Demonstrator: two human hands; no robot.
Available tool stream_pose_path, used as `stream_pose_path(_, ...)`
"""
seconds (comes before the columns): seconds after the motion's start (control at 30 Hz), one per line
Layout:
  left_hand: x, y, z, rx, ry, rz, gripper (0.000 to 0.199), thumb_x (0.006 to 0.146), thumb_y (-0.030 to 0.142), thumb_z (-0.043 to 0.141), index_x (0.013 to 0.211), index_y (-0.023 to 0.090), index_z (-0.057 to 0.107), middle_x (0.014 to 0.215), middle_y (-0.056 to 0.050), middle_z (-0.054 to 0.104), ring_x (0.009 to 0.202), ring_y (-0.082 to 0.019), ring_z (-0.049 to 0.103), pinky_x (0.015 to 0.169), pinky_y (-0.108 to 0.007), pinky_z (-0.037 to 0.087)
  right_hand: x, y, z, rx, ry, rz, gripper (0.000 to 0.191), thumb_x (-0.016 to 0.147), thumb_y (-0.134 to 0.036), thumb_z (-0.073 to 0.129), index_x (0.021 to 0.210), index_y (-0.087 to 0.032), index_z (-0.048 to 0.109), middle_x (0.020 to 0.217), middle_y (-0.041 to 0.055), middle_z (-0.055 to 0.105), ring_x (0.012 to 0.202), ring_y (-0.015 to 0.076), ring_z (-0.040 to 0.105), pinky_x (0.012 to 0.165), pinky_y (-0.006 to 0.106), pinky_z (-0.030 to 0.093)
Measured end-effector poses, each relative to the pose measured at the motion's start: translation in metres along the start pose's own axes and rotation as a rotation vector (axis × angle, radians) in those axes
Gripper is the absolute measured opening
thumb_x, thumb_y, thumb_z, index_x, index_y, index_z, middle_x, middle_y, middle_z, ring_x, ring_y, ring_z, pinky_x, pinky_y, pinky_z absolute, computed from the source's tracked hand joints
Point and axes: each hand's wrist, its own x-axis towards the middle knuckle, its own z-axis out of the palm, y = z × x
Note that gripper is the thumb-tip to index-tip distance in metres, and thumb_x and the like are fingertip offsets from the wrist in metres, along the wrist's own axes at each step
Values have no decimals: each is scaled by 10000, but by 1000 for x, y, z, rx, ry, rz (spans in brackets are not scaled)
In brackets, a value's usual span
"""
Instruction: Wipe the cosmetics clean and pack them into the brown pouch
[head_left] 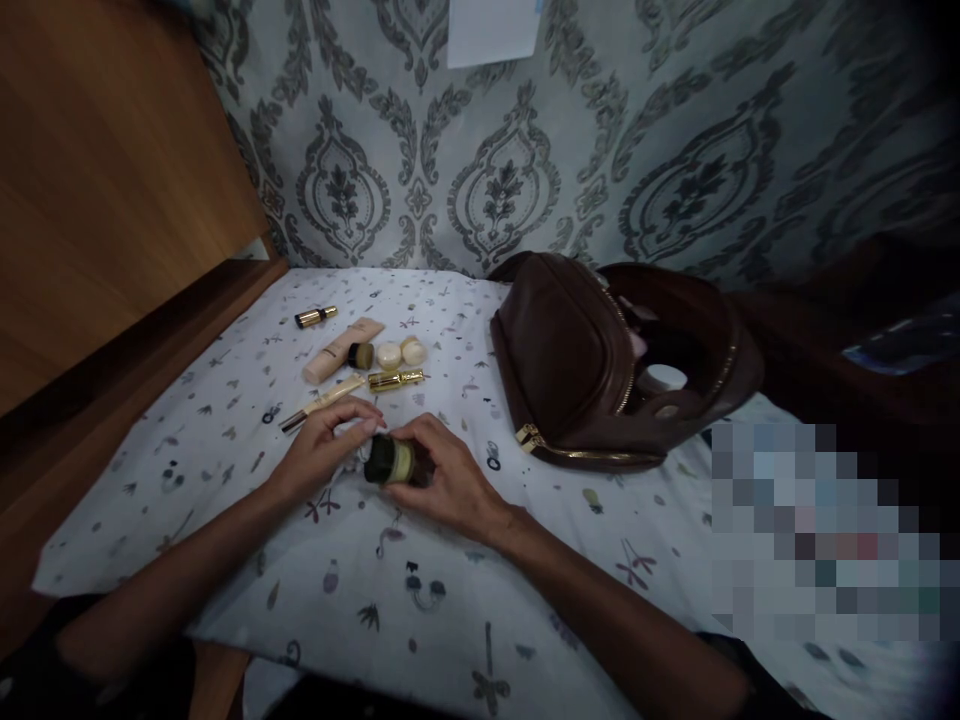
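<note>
My right hand (454,475) is wrapped round a small dark bottle (403,462) with a yellow-green label, its dark cap turned to the left. Close by, my left hand (330,440) has its fingers stretched out toward the cap; whether they touch it I cannot tell. Just beyond the left hand lie a slim gold-and-cream tube (326,402) and a gold lipstick tube (396,380). Behind these are a beige squeeze tube (343,350), a small dark-lidded jar (361,356), two little cream-coloured pots (388,355) and a gold-and-black lipstick (316,317).
A brown leather bag (566,350) lies unzipped to the right, with a white lid (664,378) showing inside. The patterned white cloth (450,630) reaches the papered wall (502,170). A wooden panel (112,150) borders the left. One patch at right is pixelated.
</note>
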Motion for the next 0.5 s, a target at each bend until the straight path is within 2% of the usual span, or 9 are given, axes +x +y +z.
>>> stream_pose_path(0.1, -1, 1, -3, 23, -37, 38, 255, 848, 387, 596, 897, 195, 757, 1062, -73, 681, 1089, -269, 619, 1007, -383, 459, 0, 1, -1, 3, -11, -9, 446, 721, -182, 767, 1127, -233, 590, 1014, 29, 590, 918, 184, 590, 791, 316, 502)
stream_pose_path(0.2, -1, 2, -6, 60, -72, 43, 275, 851, 380, 594, 952, 189, 763, 1070, -84, 684, 1085, -273, 623, 1017, -394, 457, 0, 0, -1, 0, -12, 1, 455, 732, -198, 775, 1145, -228, 587, 1053, 35, 621, 931, 184, 605, 807, 320, 501)
stream_pose_path(0.33, -1, 4, -8, 89, -85, 25, 295, 870, 396, 608, 1053, 192, 716, 1075, -67, 712, 1046, -260, 643, 958, -373, 490, 0, -5, -2, 2, -15, 110, 440, 715, -209, 786, 1101, -221, 576, 991, 13, 651, 865, 174, 614, 758, 301, 490)
stream_pose_path(0.43, -2, 5, -8, 120, -58, 34, 255, 865, 388, 628, 1011, 191, 699, 1006, -53, 716, 990, -251, 654, 884, -348, 514, 1, -8, -3, -18, -21, 150, 412, 700, -242, 797, 1046, -221, 574, 944, 4, 641, 809, 166, 593, 717, 292, 474)
stream_pose_path(0.5, -3, 5, -9, 135, -63, 77, 215, 877, 353, 619, 993, 191, 698, 993, -55, 716, 990, -244, 658, 887, -347, 515, 1, -8, -2, -23, -22, 159, 395, 695, -256, 795, 1020, -225, 573, 931, 4, 638, 789, 162, 582, 713, 295, 473)
